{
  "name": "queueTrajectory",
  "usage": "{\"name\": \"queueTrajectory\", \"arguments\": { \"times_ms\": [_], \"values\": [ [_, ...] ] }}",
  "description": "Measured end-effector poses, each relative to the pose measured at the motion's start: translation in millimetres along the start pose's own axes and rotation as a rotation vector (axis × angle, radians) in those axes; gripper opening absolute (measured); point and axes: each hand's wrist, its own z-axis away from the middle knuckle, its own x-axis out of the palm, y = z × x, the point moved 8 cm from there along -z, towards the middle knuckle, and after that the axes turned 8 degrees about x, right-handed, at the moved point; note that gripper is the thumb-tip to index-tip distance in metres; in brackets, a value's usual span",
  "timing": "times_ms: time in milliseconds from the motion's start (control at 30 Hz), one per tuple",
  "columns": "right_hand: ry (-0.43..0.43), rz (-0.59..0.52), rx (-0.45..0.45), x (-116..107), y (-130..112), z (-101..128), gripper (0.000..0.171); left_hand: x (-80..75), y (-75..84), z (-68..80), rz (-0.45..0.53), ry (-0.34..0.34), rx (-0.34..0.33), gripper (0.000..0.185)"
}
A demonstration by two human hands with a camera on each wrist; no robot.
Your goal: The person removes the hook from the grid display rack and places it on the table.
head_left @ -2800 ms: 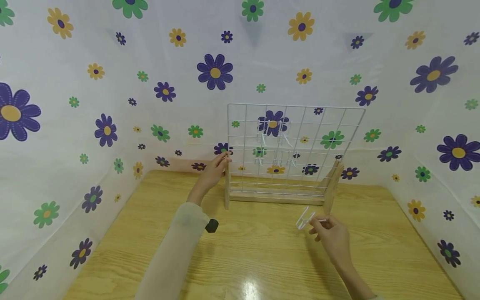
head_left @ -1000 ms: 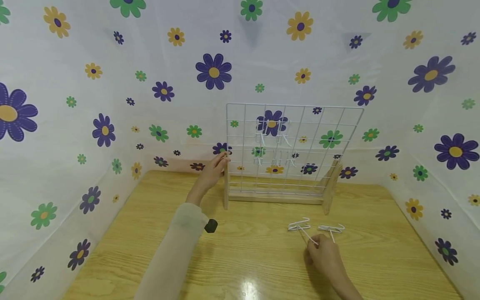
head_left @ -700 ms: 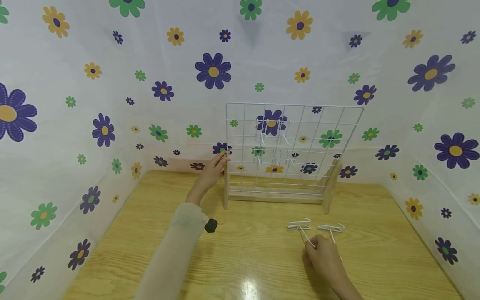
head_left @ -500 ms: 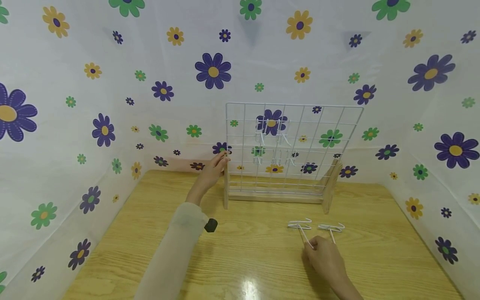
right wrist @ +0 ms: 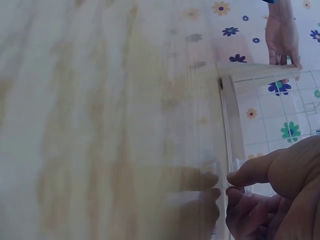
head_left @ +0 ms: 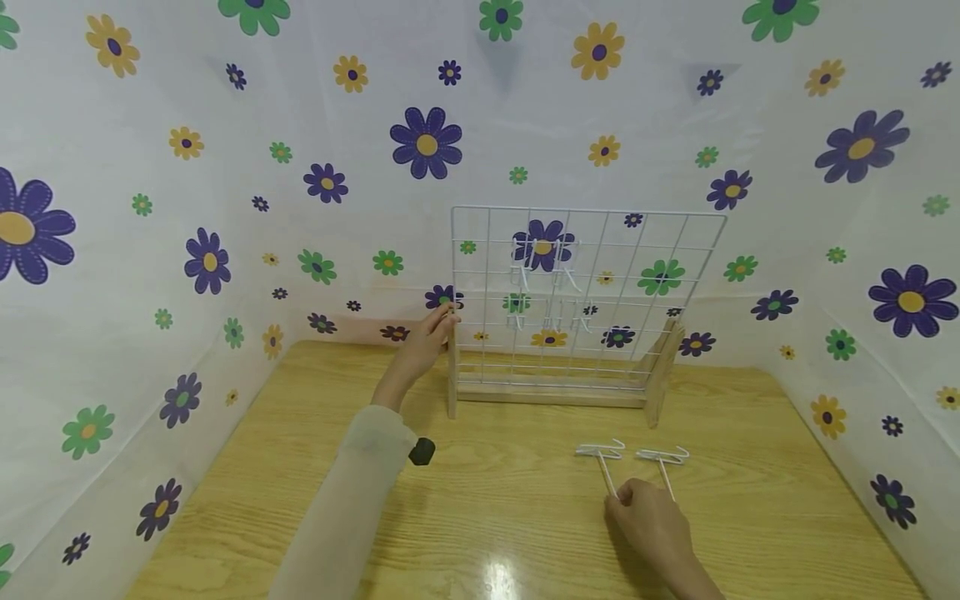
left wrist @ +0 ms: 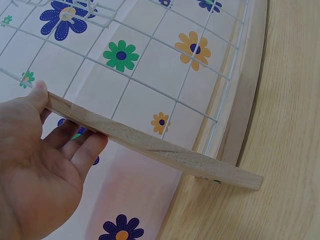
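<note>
A white wire grid panel (head_left: 607, 340) stands upright in a wooden stand (head_left: 551, 398) on the table. My left hand (head_left: 422, 343) grips the stand's left side piece (left wrist: 165, 149), thumb on its upper edge and fingers beneath. Several white hooks (head_left: 567, 277) hang on the grid. In front of the stand, two loose white wire hooks lie side by side: a left hook (head_left: 604, 471) and a right hook (head_left: 663, 457). My right hand (head_left: 651, 523) pinches the left hook's prong end at the table; the right hook's end passes behind the knuckles. In the right wrist view the pinched end is hardly visible.
The wooden table (head_left: 465, 517) extends around the stand. White flower-print sheeting (head_left: 360, 125) encloses the back and both sides, close behind the grid. A small black object (head_left: 423, 452) sits by the left wrist.
My right hand first held hooks above the table; now two hooks lie apart on it. Lately the hand has shifted slightly towards me along the left hook, straightening it. The left hand stays put.
</note>
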Motion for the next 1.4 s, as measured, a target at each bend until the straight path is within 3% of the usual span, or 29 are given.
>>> {"name": "queueTrajectory", "arguments": {
  "times_ms": [467, 1400],
  "values": [
    [0.02, -0.05, -0.072, 3.0, -3.4, -2.3, 0.013, 0.7, 0.2, -0.6, 0.01, 0.001, 0.013, 0.057],
    [0.007, -0.066, -0.045, 5.0, -2.4, -2.0, 0.015, -0.6, 0.9, -0.2, 0.013, 0.005, 0.023, 0.055]
  ]
}}
